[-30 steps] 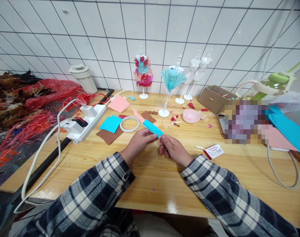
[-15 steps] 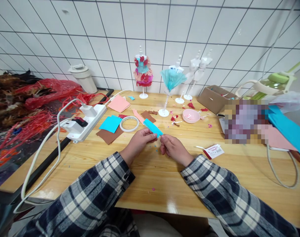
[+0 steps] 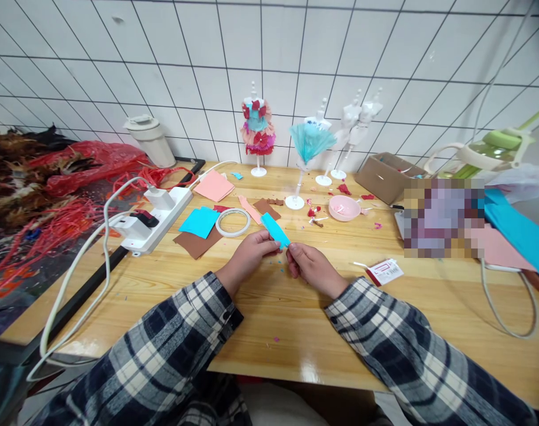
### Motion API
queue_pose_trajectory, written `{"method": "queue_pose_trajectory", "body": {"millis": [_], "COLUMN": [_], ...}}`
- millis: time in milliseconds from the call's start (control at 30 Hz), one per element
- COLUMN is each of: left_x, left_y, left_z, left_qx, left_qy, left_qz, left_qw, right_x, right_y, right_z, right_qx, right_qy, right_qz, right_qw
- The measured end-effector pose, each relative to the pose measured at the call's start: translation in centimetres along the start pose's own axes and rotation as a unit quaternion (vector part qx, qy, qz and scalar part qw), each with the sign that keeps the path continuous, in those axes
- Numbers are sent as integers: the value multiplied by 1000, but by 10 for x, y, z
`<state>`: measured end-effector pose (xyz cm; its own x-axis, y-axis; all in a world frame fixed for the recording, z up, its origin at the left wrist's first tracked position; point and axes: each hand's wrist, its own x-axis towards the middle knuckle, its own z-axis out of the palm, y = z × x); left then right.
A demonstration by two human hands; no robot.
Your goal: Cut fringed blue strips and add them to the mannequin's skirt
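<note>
Between my hands is a narrow strip of blue crepe paper (image 3: 274,229), held just above the wooden table. My left hand (image 3: 254,253) pinches its lower left edge. At the strip's near right end, the thumb and fingers of my right hand (image 3: 308,264) are closed on the same paper. Left of my hands lie a roll of white tape (image 3: 232,222), blue paper squares (image 3: 199,222) and a brown sheet (image 3: 198,242). Behind the strip, a small mannequin (image 3: 298,177) wears a pleated blue fan of paper.
A dressed mannequin (image 3: 257,127) stands against the tiled wall, with bare ones (image 3: 349,118) farther right. A pink dish (image 3: 344,207), a cardboard box (image 3: 387,177) and a white packet (image 3: 386,272) are on the right. A power strip (image 3: 163,222) with cables sits at the left.
The blue strip has turned slightly and its far end has shifted a little to the right. Both hands keep nearly the same place and hold.
</note>
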<state>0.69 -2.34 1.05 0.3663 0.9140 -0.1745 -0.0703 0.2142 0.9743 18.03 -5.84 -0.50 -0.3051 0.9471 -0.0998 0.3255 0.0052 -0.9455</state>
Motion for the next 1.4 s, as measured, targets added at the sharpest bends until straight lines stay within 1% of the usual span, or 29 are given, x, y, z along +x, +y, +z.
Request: {"method": "queue_pose_trajectory", "body": {"millis": [267, 433, 700, 1100, 1167, 1300, 1400], "left_x": [3, 3, 4, 0, 1, 3, 3], "left_y": [-3, -4, -6, -1, -2, -2, 0], "left_z": [-3, -3, -4, -2, -2, -2, -1], "left_qx": [5, 4, 1, -22, -29, -33, -36], "left_qy": [-18, -16, -21, -27, -15, 27, 44], "left_qz": [6, 7, 4, 2, 8, 30, 41], "left_qw": [1000, 1000, 1000, 999, 999, 999, 998], "right_x": [0, 1, 1, 0, 0, 0, 0], "right_y": [-4, -4, -2, -4, -5, -5, -5], "right_z": [-1, -1, -2, -2, -1, -2, 0], "right_qx": [3, -1, -7, 24, 30, 27, 45], "right_qy": [-9, -11, -14, -15, -17, -20, -6], "right_qz": [-6, -2, -18, -11, -9, -9, -4], "right_qw": [1000, 1000, 1000, 1000, 999, 999, 999]}}
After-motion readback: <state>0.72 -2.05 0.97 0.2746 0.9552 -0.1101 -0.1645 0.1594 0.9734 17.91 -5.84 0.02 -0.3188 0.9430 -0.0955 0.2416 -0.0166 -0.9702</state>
